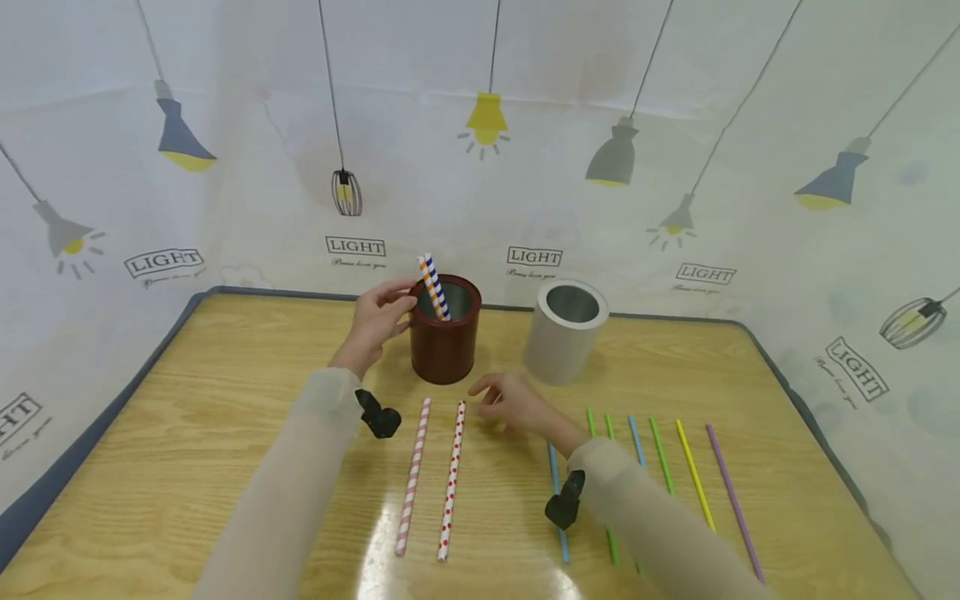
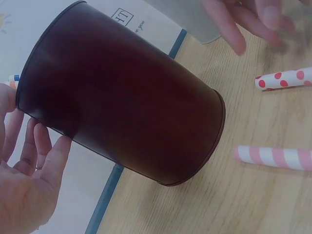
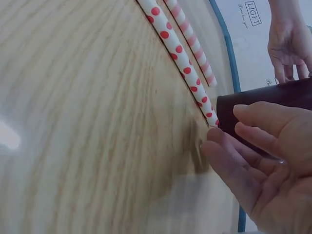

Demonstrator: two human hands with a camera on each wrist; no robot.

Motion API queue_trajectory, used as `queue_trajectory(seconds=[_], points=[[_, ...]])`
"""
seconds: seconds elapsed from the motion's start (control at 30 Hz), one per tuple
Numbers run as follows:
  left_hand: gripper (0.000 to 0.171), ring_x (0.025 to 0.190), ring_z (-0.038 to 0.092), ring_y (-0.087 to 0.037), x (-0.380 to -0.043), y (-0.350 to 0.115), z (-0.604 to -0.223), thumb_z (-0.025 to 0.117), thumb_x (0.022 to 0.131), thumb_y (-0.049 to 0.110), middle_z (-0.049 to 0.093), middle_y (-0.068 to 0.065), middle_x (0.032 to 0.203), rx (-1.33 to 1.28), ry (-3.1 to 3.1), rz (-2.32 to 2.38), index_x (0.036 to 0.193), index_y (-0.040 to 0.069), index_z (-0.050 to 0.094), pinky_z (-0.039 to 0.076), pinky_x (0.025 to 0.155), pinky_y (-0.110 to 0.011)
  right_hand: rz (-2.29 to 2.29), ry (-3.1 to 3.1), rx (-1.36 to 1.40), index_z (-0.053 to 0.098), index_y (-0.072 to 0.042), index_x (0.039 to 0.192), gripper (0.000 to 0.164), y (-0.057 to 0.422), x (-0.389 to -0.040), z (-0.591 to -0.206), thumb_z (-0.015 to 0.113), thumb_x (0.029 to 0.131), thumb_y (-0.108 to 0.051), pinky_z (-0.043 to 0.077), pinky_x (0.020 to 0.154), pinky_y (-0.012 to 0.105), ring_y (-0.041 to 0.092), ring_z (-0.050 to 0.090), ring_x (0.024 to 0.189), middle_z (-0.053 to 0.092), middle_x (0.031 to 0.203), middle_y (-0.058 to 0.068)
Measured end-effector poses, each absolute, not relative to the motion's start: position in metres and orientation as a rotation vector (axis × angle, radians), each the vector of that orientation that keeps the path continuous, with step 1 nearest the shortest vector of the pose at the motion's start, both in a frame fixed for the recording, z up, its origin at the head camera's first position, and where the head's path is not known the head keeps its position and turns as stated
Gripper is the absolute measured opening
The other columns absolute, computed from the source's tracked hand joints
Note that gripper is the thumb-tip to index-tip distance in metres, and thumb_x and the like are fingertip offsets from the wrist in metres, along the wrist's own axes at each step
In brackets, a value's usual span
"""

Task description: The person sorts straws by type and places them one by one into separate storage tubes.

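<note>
Toward twelve o'clock on the table (image 1: 225, 417), two cups (image 1: 442, 354) are counted; toward four, seven plain straws (image 1: 696, 475); four patterned straws (image 1: 452, 483) are seen, two inside one cup.

You have bright, soft, fairly even light in the head view, with white glare on the tabletop (image 1: 232, 375) well to the near side of the dark red cup (image 1: 444, 352). Wide-angle distortion tilts the printed backdrop (image 1: 420, 58) to either side of it. In your left wrist view the cup's wall sinks nearly to black, and your right hand (image 2: 268, 12) beyond it is blurred. Your right wrist view has a soft shadow near the cup and burnt-out glare well apart from it.
</note>
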State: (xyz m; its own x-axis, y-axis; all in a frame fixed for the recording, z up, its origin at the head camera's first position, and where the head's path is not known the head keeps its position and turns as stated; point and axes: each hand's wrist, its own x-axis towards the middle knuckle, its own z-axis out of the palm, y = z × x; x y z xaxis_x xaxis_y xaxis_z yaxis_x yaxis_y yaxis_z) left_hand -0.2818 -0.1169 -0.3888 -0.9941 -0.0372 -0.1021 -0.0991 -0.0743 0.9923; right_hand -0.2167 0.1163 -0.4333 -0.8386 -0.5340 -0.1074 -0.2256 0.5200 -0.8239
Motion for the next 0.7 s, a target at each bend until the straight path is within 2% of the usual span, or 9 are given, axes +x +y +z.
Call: queue_trajectory(seconds=[0.1,0.27,0.53,0.7], points=[[0.035,0.093,0.055,-0.014,-0.282,-0.116,-0.388,0.058,0.089,0.011,0.050,-0.005,0.103,-0.158,2.106,2.272,0.124,0.008,0.057,0.052,0.076,-0.030,-1.260,2.416,-0.545,0.062,0.004,0.105,0.025,0.114,-0.214,-0.437,0.065,0.081,-0.001,0.050,0.042,0.034,0.014,0.054,0.052,0.058,0.068,0.005],[0.035,0.095,0.055,-0.015,-0.282,-0.116,-0.388,0.058,0.089,0.012,0.050,-0.005,0.105,-0.155,2.109,2.259,0.125,0.009,0.057,0.050,0.080,-0.033,-1.349,2.372,-0.368,0.060,0.004,0.108,0.028,0.109,-0.209,-0.442,0.066,0.082,-0.005,0.050,0.041,0.033,0.015,0.053,0.046,0.058,0.063,0.007],[0.036,0.099,0.053,-0.017,-0.282,-0.117,-0.387,0.057,0.090,0.013,0.049,-0.006,0.109,-0.178,2.097,2.251,0.126,0.010,0.056,0.048,0.085,-0.036,-1.539,2.323,-0.114,0.057,0.001,0.113,0.034,0.097,-0.199,-0.450,0.067,0.082,-0.010,0.051,0.043,0.033,0.015,0.058,0.056,0.059,0.071,0.006],[0.037,0.098,0.053,-0.017,-0.282,-0.116,-0.389,0.058,0.090,0.013,0.049,-0.005,0.108,-0.181,2.102,2.243,0.126,0.010,0.056,0.048,0.085,-0.036,-1.595,2.321,-0.051,0.056,0.001,0.115,0.038,0.095,-0.197,-0.455,0.068,0.082,-0.012,0.051,0.043,0.033,0.015,0.059,0.057,0.060,0.074,0.006]])
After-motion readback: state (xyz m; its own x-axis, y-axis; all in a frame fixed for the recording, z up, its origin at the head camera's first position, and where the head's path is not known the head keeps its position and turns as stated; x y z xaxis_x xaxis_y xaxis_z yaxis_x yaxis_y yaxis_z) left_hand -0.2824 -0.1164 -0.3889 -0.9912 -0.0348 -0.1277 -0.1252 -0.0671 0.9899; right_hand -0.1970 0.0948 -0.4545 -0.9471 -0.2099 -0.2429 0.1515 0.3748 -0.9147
